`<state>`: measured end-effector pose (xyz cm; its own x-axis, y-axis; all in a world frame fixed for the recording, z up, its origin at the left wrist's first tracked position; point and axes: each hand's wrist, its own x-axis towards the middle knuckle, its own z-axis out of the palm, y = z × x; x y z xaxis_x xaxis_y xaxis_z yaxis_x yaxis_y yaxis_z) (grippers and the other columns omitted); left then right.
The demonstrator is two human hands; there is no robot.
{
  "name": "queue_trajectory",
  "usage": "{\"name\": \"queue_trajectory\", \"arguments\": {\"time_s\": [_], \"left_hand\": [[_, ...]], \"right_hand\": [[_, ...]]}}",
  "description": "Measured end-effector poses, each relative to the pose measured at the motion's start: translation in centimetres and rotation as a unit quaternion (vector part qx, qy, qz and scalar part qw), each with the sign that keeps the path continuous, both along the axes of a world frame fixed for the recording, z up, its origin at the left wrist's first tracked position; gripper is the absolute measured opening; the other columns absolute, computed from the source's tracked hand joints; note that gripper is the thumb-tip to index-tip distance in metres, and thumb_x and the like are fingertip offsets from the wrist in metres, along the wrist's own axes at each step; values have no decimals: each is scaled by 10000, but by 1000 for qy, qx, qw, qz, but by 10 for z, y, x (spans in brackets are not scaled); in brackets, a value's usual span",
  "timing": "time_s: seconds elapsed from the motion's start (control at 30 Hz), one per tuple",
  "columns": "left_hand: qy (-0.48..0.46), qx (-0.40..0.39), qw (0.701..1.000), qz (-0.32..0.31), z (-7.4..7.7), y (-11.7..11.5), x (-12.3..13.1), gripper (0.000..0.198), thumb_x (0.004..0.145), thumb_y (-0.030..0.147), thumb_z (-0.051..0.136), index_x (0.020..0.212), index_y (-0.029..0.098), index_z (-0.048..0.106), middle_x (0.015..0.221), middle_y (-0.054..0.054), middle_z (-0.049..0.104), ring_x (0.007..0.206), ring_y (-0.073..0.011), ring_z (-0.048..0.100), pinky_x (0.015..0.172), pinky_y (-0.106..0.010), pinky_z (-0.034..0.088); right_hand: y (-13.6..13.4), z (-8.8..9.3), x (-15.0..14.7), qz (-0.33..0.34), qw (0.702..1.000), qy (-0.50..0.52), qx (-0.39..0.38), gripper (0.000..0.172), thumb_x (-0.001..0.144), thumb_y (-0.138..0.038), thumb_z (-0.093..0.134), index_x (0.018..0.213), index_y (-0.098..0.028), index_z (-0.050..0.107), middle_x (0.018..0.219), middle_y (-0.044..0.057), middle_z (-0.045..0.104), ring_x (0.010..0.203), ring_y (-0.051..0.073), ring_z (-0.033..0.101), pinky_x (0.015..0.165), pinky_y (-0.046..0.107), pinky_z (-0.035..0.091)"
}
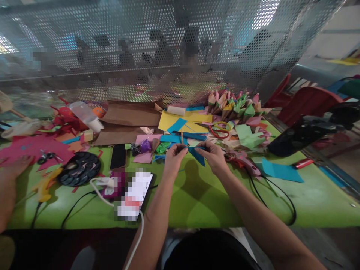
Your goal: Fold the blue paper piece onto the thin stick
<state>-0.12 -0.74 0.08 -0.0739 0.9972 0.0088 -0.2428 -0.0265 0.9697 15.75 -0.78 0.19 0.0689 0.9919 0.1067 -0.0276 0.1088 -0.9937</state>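
Note:
Between my two hands is a small piece of blue paper [198, 155], partly folded or angled, with one corner pointing down. My left hand [176, 153] pinches its left end between thumb and fingers. At its right end, my right hand [210, 153] grips it the same way. Both hands are just above the green table [202, 202]. Behind them lie blue paper strips [176, 126] on yellow sheets [165, 119]. A pink glue gun [247, 164] rests to the right of my right hand.
A black bottle [289, 138] leans at the right. Paper cones [233, 103] crowd the back. A lit phone [135, 197], a dark phone [118, 156], a black round tray [80, 168] and a yellow glue gun [46, 185] lie left. Another person's arm [8, 191] is at the left edge.

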Motion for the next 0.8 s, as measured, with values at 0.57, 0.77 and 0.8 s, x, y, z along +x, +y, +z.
{"name": "queue_trajectory", "arguments": {"time_s": [0.57,0.77,0.8], "left_hand": [[-4,11,1000,3,-1,2,-3,266,616,338,825,753,158,686,680,19,649,688,-121,574,697,-257,462],[8,20,1000,-13,-1,1,-2,291,638,346,836,811,163,691,732,15,662,711,-119,578,701,-249,459],[12,18,1000,-21,-2,1,-2,305,633,342,842,833,164,695,742,14,666,711,-120,579,696,-247,458]], "right_hand": [[0,-3,-1,-23,1000,15,-15,395,550,-520,876,704,-194,716,653,9,666,588,146,536,554,270,421],[1,-3,0,-16,1000,13,-9,398,557,-527,879,704,-197,713,656,12,656,595,148,529,559,277,421],[1,-3,0,-13,1000,13,-6,393,560,-521,882,703,-197,712,658,11,653,602,149,531,567,279,426]]}}
